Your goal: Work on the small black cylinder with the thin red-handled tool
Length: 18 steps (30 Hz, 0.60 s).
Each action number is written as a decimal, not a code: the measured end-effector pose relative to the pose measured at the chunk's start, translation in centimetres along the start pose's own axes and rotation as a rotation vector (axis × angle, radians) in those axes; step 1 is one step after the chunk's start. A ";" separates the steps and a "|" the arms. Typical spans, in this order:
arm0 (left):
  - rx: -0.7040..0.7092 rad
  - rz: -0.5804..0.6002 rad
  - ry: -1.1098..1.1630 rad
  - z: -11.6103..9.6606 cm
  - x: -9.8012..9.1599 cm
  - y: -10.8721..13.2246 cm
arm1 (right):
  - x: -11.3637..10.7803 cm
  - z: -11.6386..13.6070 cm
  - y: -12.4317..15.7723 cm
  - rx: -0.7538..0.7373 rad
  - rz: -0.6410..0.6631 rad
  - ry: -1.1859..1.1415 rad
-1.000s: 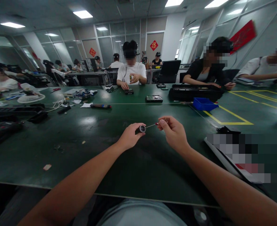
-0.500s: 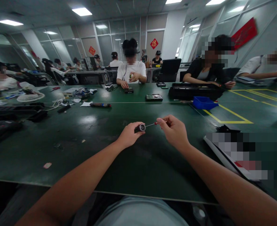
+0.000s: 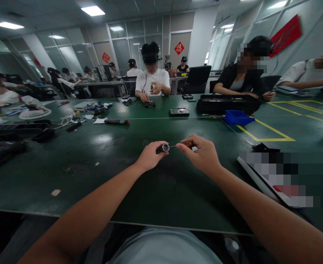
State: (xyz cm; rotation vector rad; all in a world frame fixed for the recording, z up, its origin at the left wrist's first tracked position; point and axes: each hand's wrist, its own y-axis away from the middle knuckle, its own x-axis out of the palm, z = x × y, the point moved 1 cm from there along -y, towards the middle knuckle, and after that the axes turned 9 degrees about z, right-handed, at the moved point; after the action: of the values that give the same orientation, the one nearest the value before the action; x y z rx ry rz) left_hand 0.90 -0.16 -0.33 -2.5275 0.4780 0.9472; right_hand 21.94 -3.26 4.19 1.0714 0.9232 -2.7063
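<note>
My left hand (image 3: pixel 151 156) is wrapped round a small dark cylinder (image 3: pixel 165 147), whose round end with a pale metallic rim faces toward me and to the right. What the cylinder belongs to, I cannot make out. Closed on the handle of a screwdriver (image 3: pixel 173 146), my right hand (image 3: pixel 201 150) hides most of that handle, leaving the thin shaft visible. The shaft points left and its tip meets the rim of the cylinder or lies just beside it. Both hands are above the green table (image 3: pixel 177 198).
Past my hands lie a circuit-board hard drive (image 3: pixel 179 112), a blue bin (image 3: pixel 238 117), a long black case (image 3: pixel 228 104) and a dark stick-shaped device (image 3: pixel 116 121). A white-edged item (image 3: pixel 263 183) rests at right. A co-worker (image 3: pixel 152 82) sits opposite, handling small parts.
My right hand has moved slightly left, and its fingers now cover the red part of the screwdriver, so less shaft shows. My left hand keeps its hold on the cylinder.
</note>
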 end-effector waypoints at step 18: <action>-0.004 0.006 0.006 0.0 0.1 -0.1 | 0.2 -0.2 -0.2 0.051 0.035 -0.009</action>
State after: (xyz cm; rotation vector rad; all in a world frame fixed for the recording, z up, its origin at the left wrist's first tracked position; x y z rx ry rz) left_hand 1.05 -0.09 -0.39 -2.5338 0.4865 0.9443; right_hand 21.83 -3.01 4.02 1.0731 0.8304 -2.7182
